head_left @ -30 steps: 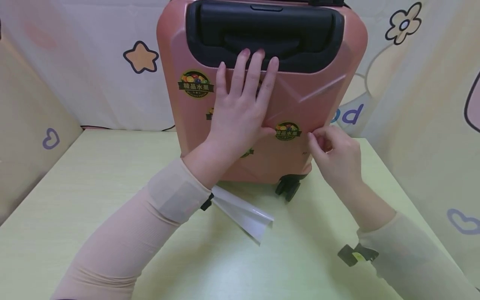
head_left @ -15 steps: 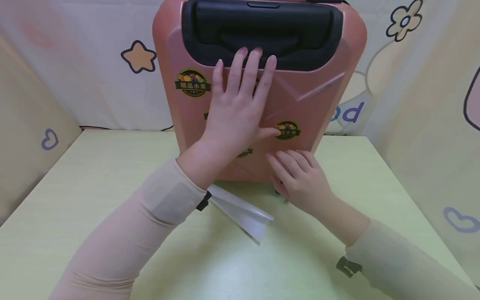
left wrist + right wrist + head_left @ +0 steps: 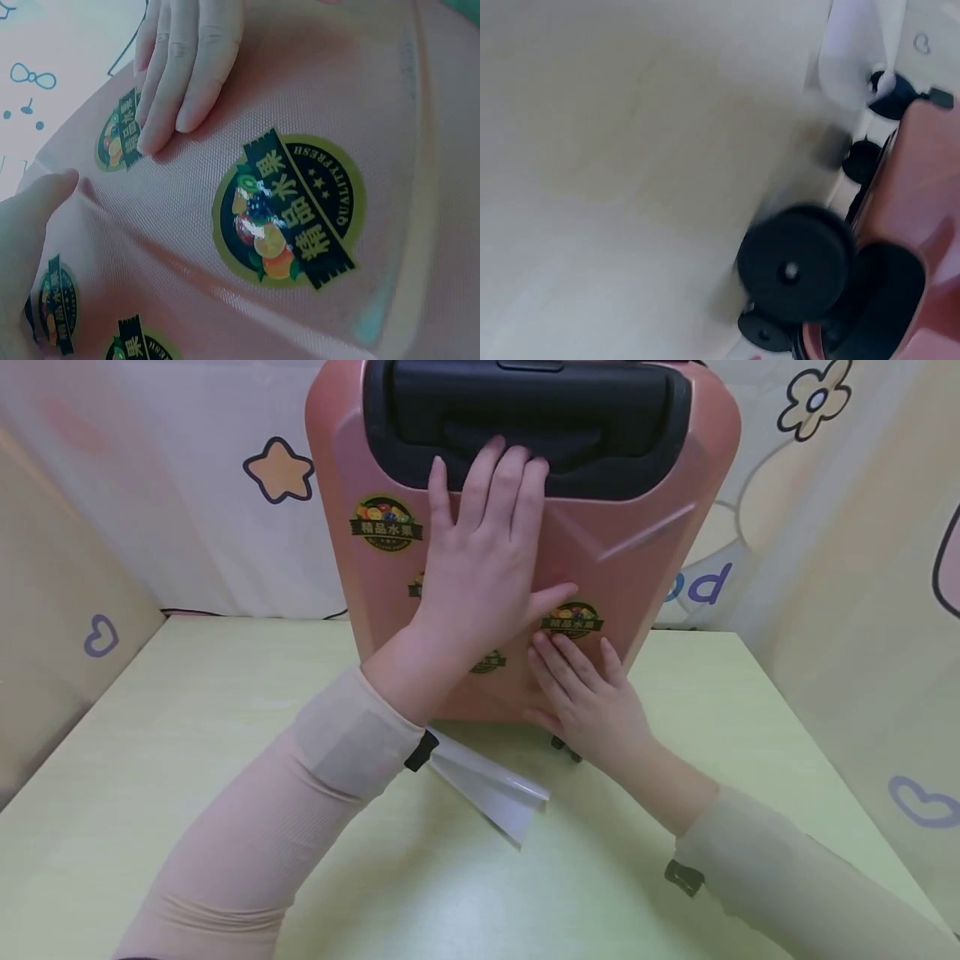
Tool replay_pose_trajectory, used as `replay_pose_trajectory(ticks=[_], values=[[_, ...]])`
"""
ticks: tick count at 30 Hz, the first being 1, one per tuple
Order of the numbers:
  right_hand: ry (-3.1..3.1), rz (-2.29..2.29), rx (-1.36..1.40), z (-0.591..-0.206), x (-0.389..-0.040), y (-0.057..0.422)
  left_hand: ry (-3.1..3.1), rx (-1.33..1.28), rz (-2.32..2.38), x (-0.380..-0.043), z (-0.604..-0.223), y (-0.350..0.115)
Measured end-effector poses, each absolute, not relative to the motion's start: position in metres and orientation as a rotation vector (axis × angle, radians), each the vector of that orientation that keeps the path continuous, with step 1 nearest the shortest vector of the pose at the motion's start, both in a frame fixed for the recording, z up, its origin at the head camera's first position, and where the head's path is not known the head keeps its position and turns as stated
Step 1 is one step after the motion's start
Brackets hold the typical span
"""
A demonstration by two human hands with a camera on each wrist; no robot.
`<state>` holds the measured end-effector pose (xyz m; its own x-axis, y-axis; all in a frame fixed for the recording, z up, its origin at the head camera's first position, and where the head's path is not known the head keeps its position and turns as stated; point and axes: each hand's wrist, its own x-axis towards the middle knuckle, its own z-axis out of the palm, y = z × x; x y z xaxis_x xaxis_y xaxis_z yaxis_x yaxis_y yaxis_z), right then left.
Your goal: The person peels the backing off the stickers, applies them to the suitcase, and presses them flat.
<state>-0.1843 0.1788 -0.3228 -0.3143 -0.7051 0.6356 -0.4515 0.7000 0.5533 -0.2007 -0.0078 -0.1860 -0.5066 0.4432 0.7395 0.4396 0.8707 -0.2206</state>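
A pink suitcase (image 3: 637, 560) with a black recessed handle panel (image 3: 525, 418) stands on the table, bearing several round fruit stickers. My left hand (image 3: 480, 560) lies spread on its front, fingertips reaching the panel. Lower right, my right hand (image 3: 596, 706) rests on the shell with straight fingers at the lower edge of the right-hand sticker (image 3: 573, 620). In the left wrist view, the right hand's fingers (image 3: 191, 67) touch that sticker (image 3: 112, 142), and a larger-looking sticker (image 3: 337, 172) lies flat nearby. Black wheels (image 3: 787, 262) fill the right wrist view's lower middle.
A curled white sheet (image 3: 487, 789) lies on the pale table (image 3: 600, 893) in front of the suitcase, partly behind the left forearm. Printed curtains (image 3: 187, 485) hang behind and on both sides.
My right hand has left the suitcase's right edge, moved left and then up to the right-hand sticker, its fingers now straightened. The left hand's thumb has lifted off toward the sticker's top.
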Motion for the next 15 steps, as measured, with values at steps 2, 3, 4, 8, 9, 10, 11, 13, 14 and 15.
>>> replay_pose_trajectory(ticks=[2, 3, 4, 8, 9, 10, 11, 13, 14, 15], values=[[-1.989, -0.352, 0.869, -0.324, -0.187, 0.182, -2.174, -0.648, -0.019, -0.202, -0.186, -0.008], [-1.989, -0.35, 0.867, -0.325, -0.188, 0.183, -2.174, -0.652, -0.024, -0.202, -0.186, -0.008], [-1.986, -0.335, 0.875, -0.325, -0.188, 0.185, -2.172, -0.656, -0.024, -0.202, -0.187, -0.008], [-2.001, -0.275, 0.897, -0.324, -0.187, 0.19, -2.144, -0.659, 0.004, -0.204, -0.19, -0.01], [-2.006, -0.276, 0.891, -0.324, -0.186, 0.191, -2.137, -0.658, 0.01, -0.205, -0.19, -0.011], [-2.014, -0.272, 0.887, -0.323, -0.186, 0.192, -2.129, -0.656, 0.015, -0.205, -0.19, -0.011], [-2.022, -0.279, 0.876, -0.322, -0.185, 0.194, -2.122, -0.655, 0.02, -0.205, -0.19, -0.012], [-2.03, -0.271, 0.863, -0.321, -0.183, 0.199, -2.117, -0.658, 0.02, -0.206, -0.19, -0.012], [-2.028, -0.268, 0.855, -0.321, -0.183, 0.203, -2.113, -0.659, 0.025, -0.206, -0.19, -0.012], [-2.014, -0.264, 0.84, -0.321, -0.182, 0.206, -2.111, -0.662, 0.03, -0.205, -0.19, -0.013]])
